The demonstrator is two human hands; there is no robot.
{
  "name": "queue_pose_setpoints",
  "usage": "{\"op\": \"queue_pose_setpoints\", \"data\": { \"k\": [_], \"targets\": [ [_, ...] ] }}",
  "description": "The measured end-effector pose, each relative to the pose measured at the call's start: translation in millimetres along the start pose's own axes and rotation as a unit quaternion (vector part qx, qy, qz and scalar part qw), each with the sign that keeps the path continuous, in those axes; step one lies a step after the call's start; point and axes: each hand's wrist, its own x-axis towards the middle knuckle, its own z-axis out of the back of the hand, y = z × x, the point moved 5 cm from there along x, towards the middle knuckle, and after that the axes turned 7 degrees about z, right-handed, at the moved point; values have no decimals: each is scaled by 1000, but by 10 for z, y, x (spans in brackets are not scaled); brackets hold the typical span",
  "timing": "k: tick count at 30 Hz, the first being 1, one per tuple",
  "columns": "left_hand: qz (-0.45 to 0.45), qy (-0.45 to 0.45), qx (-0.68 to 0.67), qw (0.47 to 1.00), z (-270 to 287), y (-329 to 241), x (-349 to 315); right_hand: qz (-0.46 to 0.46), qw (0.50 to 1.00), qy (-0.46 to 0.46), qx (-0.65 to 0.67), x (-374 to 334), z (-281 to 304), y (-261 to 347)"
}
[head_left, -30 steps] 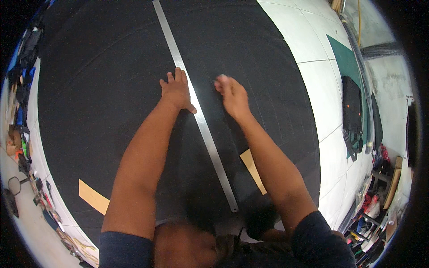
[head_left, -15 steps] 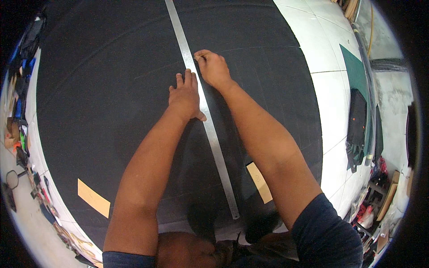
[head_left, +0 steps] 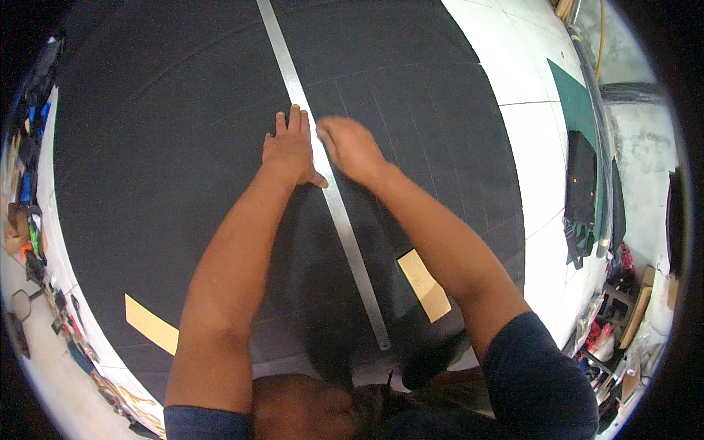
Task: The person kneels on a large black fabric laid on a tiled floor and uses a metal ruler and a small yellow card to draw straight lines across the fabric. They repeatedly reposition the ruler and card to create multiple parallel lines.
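A long metal ruler (head_left: pixel 350 242) lies slantwise across a wide sheet of black fabric (head_left: pixel 161 198). My left hand (head_left: pixel 288 150) rests flat along the ruler's left edge, fingers spread forward and thumb across the metal. On the other side, my right hand (head_left: pixel 353 152) is closed in a pinch close to the ruler's right edge, slightly blurred. Whatever sits between its fingertips is too small and hidden to name. Thin pale lines run over the fabric to the right of that hand.
A pale yellow card (head_left: pixel 425 286) lies by my right forearm, another card (head_left: pixel 150 323) beside my left. White floor tiles (head_left: pixel 539 176) border the fabric. At the right are a black case (head_left: pixel 581 176) and a green sheet (head_left: pixel 570 92); assorted tools line the left rim.
My right hand has moved toward me along the ruler's right edge, still pinched. The left hand keeps its flat hold on the ruler. The whole view has shifted slightly.
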Motion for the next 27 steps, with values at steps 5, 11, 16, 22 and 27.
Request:
{"op": "queue_pose_setpoints", "data": {
  "k": [5,11,16,22,27],
  "targets": [
    [-1,-2,7,1000,-20,-21,-17,-56,991,121,6,-1246,245,533],
    [-11,-35,12,999,-83,37,38,-94,961,260,-15,-2188,415,955],
    [-15,-54,15,998,-138,53,103,-52,986,156,37,-2642,469,1020],
    [-12,-38,13,999,-88,14,72,-69,983,157,68,-2810,512,1062],
    [-4,-33,17,999,-64,21,58,-48,988,139,55,-2775,487,1036]
  ]
}}
